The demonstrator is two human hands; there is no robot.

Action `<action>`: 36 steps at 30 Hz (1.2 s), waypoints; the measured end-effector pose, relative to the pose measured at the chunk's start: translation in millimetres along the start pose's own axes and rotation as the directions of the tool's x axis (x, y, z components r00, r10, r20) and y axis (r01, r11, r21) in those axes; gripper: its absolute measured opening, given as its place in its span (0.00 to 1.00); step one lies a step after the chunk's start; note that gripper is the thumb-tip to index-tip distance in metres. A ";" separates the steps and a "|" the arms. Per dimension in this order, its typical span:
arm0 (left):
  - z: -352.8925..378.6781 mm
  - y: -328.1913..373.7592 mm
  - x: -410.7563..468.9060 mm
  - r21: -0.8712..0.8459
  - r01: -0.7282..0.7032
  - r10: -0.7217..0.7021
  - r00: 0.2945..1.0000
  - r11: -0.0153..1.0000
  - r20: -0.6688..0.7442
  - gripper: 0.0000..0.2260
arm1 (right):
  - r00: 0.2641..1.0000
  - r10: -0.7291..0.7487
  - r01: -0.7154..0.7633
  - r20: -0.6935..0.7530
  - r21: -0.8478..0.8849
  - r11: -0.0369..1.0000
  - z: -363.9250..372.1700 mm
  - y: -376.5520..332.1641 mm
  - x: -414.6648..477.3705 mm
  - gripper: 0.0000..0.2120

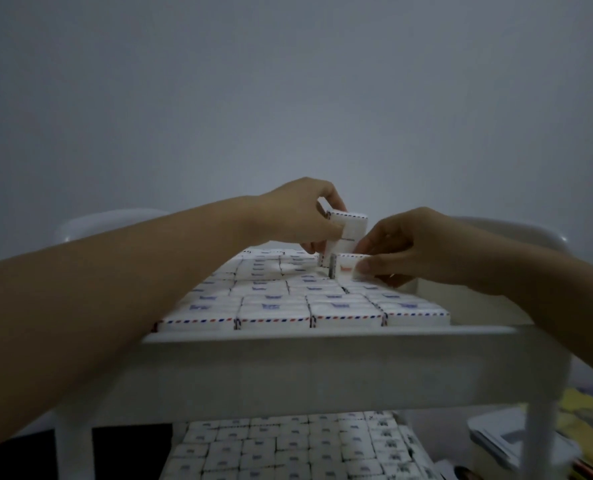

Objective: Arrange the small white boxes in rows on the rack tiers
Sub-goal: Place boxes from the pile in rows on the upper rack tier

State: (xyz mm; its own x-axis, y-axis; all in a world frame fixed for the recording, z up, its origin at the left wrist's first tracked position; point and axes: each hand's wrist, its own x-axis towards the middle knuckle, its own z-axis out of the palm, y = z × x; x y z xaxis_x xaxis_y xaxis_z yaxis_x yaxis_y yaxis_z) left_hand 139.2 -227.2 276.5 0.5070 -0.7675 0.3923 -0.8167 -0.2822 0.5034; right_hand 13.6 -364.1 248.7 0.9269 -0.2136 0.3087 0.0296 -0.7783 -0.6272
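Note:
A white plastic rack [322, 344] stands in front of me. Its top tier carries rows of small white boxes [274, 306] with red-and-blue striped edges, lying flat side by side. My left hand [298, 216] grips a short stack of such boxes [352, 226], held upright above the far rows. My right hand [402, 251] pinches another white box [347, 266] at the back of the top layer, just below that stack. The lower tier [288, 448] is also covered with rows of the same boxes.
A plain grey wall rises behind the rack. The rack's rounded white handles [516, 226] show at the far left and right. White posts [539, 441] hold up the top tier. Papers and a white flat object [506, 445] lie at the lower right.

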 end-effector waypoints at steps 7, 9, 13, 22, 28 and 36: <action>1.2 -1.6 -1.9 0.050 0.011 -0.016 0.995 0.999 0.099 0.14 | 0.998 0.059 -0.056 0.023 -0.118 0.991 2.8 0.1 -4.4 0.06; -1.1 -1.7 -2.7 0.141 0.008 -0.027 0.990 0.990 0.136 0.16 | 0.998 0.057 -0.055 0.006 -0.149 0.987 2.4 -0.2 -4.3 0.07; -4.9 -5.7 -4.7 0.193 0.033 -0.077 0.971 0.981 0.225 0.14 | 0.998 -0.004 -0.004 -0.063 -0.133 0.991 6.2 -3.7 -4.2 0.06; -6.3 1.5 -22.7 0.269 0.046 -0.116 0.962 0.962 0.249 0.13 | 0.847 -0.392 0.269 -0.358 -0.348 0.898 17.2 -30.6 -16.8 0.08; -50.3 15.0 -119.4 0.252 -0.071 0.097 0.991 0.965 -0.093 0.06 | 0.661 -0.622 0.558 -0.420 -0.280 0.781 86.7 -66.0 -60.3 0.07; -51.3 -46.7 -308.3 0.351 0.075 0.052 0.939 0.933 -0.339 0.07 | 0.574 -0.780 0.799 -0.250 -0.039 0.601 224.3 -110.0 -88.4 0.06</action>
State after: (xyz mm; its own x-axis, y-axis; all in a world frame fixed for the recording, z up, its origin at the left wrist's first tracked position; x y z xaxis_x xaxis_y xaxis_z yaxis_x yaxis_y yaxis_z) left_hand 35.1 52.1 171.6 0.5275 -0.5402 0.6557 -0.8207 -0.5234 0.2291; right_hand 12.4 -127.2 130.0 0.4155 0.3364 0.8451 0.7436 -0.6607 -0.1026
